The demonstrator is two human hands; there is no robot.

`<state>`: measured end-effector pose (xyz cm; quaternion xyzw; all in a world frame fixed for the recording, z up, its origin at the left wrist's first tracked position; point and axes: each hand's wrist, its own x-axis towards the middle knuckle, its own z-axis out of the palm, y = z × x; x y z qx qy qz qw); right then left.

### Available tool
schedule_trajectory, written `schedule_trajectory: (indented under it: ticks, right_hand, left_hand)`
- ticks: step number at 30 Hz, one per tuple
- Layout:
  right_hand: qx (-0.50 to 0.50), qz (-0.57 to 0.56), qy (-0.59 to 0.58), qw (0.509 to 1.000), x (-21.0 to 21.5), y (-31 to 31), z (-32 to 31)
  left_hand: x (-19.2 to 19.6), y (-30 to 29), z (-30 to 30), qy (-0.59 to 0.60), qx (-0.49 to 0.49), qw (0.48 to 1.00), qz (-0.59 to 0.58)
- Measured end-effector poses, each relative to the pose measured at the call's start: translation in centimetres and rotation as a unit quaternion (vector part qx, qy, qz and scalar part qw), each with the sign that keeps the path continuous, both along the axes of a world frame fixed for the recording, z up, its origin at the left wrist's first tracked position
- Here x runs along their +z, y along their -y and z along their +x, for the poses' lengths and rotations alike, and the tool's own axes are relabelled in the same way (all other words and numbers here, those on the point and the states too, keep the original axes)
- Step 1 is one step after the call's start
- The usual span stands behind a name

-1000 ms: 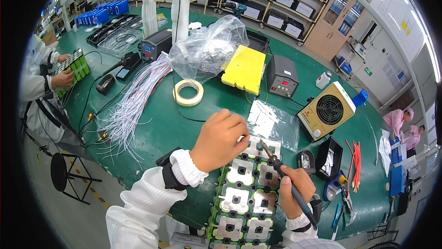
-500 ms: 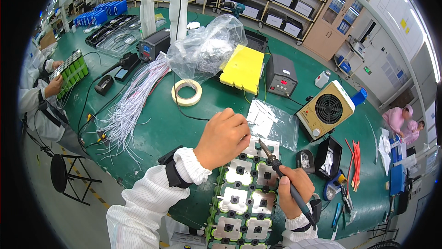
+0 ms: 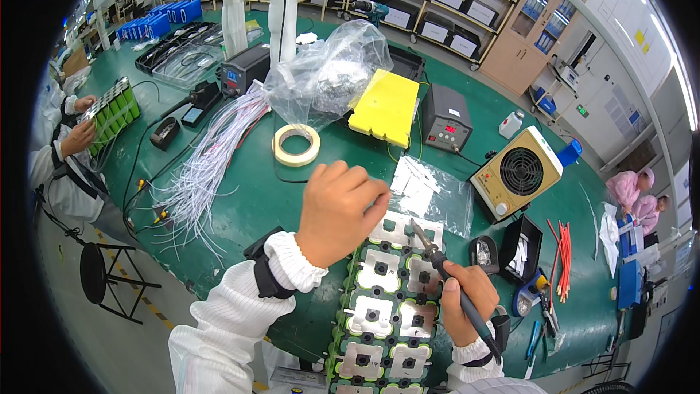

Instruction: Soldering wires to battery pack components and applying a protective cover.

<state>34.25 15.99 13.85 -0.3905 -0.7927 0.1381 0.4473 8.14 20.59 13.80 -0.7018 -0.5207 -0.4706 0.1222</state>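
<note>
Currently the right hand (image 3: 470,301) holds a soldering iron (image 3: 438,260).

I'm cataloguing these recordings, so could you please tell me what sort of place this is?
Probably a battery-assembly workshop: the right hand holds a soldering iron at a battery pack, and a co-worker handles another pack.

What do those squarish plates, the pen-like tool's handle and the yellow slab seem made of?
Plates: probably metal, polished, given their silvery glare. Handle: likely matte plastic or rubber, being dark with little shine. Yellow slab: perhaps matte foam, by its dull, even surface; plastic possible.
</note>
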Motion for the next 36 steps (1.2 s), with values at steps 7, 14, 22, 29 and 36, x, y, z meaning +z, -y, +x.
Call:
schedule_trajectory:
  ticks: [7, 14, 22, 29, 36]
  right_hand:
    - [0.006, 0.005, -0.008, 1.000, 0.1, 0.1, 0.0]
    - [-0.002, 0.004, -0.020, 1.000, 0.0, 0.0, 0.1]
    - [0.000, -0.006, -0.010, 1.000, 0.0, 0.1, 0.1]
    - [0.008, 0.009, -0.010, 1.000, -0.3, -0.1, 0.0]
    - [0.007, 0.009, -0.010, 1.000, -0.2, -0.2, -0.1]
  left_hand:
    - [-0.2, 1.1, -1.1, -0.024, 0.007, 1.000, 0.014]
    - [-0.7, 2.1, -1.8, 0.011, -0.022, 0.999, -0.036]
    - [-0.4, 2.9, -2.0, 0.025, -0.031, 0.998, -0.044]
    - [-1.1, 2.7, -1.7, 0.076, -0.062, 0.993, -0.064]
    - [-1.0, 2.1, -1.3, 0.010, -0.058, 0.996, -0.071]
